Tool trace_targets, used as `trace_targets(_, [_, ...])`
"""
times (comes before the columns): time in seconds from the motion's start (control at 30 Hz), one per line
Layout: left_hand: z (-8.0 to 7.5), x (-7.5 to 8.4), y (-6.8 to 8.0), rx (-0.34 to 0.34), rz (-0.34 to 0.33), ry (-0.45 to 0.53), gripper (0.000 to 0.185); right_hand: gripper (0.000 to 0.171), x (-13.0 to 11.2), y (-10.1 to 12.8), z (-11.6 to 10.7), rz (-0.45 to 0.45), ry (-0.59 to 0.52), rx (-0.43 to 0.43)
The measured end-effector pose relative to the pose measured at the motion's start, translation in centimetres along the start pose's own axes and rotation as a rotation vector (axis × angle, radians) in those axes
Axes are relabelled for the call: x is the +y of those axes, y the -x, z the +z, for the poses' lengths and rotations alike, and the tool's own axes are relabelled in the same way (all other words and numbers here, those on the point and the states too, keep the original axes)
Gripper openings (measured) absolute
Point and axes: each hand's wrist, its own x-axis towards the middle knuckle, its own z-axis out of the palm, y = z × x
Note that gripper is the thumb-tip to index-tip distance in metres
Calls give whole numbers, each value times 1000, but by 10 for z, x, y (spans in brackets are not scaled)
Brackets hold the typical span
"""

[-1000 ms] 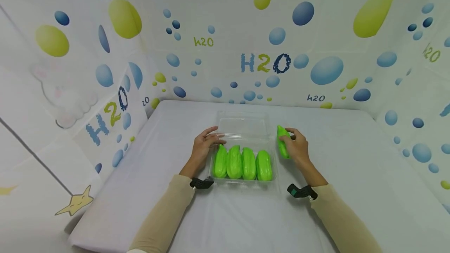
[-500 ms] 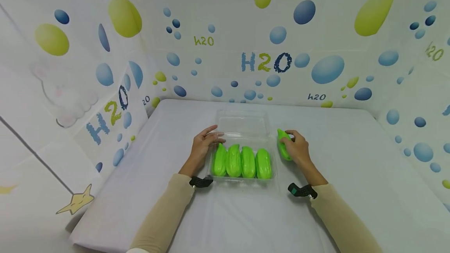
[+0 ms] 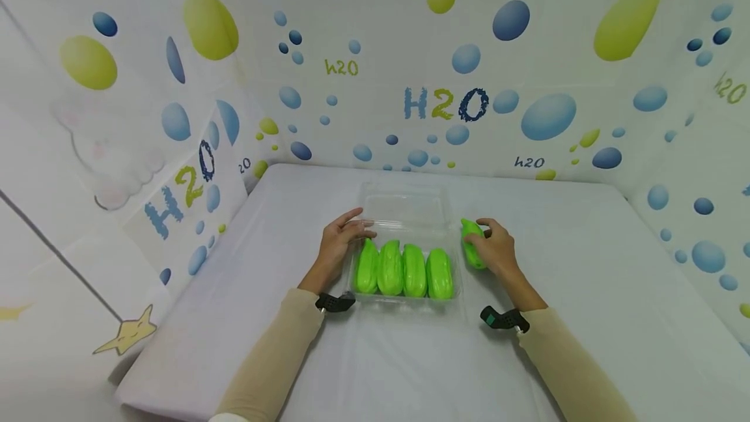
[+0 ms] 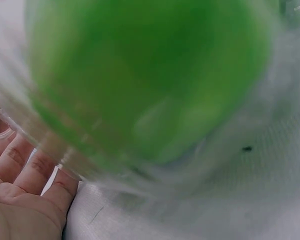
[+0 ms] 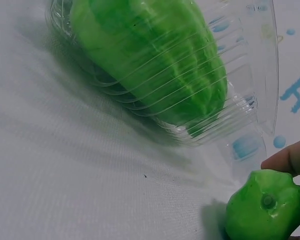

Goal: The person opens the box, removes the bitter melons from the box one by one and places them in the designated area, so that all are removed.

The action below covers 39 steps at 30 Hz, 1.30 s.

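Note:
A clear plastic box with its lid folded back holds several bright green, ridged toy vegetables side by side. At the box's left side is my left hand, its fingers fairly straight along the outer wall; the left wrist view shows these fingers behind the clear plastic. My right hand, to the right of the box, grips one more green toy vegetable between thumb and fingers. In the right wrist view that vegetable shows its stem end, low over the cloth and apart from the box.
A white cloth covers the table. Behind it hangs a white curtain printed with blue and green drops. Black wrist cameras sit on both wrists.
My right hand has lowered the green toy vegetable slightly and brought it a little nearer to me. The left hand stays at the box's left side.

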Motion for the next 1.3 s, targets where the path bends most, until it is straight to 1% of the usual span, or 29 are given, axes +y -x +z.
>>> trace_targets(0.13, [1, -2, -2, -6, 2, 8, 47, 57, 0, -2, -2, 6, 11, -7])
trace_targets(0.33, [0, -3, -4, 14, 16, -9, 43, 58, -2, -2, 1, 13, 19, -24])
trace_targets(0.53, [-2, -1, -3, 14, 14, -10, 44, 58, -3, -2, 3, 29, 29, -25])
trace_targets(0.77, [-1, -1, -3, 17, 13, 10, 43, 60, -6, 0, 2, 13, 29, -23])
trace_targets(0.87, [-2, -4, -5, 19, 20, 22, 42, 60, -6, -1, 1, 16, 35, -16])
trace_targets(1.07, [-7, -20, -15, 31, 68, 13, 41, 59, -5, -3, 1, 26, 23, -11])
trace_targets(1.13, [-8, -21, -15, 31, 66, 11, 44, 59, -5, -3, 0, 28, 20, -14])
trace_targets(1.3, [-11, -21, -12, 5, 25, 42, 52, 60, -6, 0, -1, 29, 22, -22])
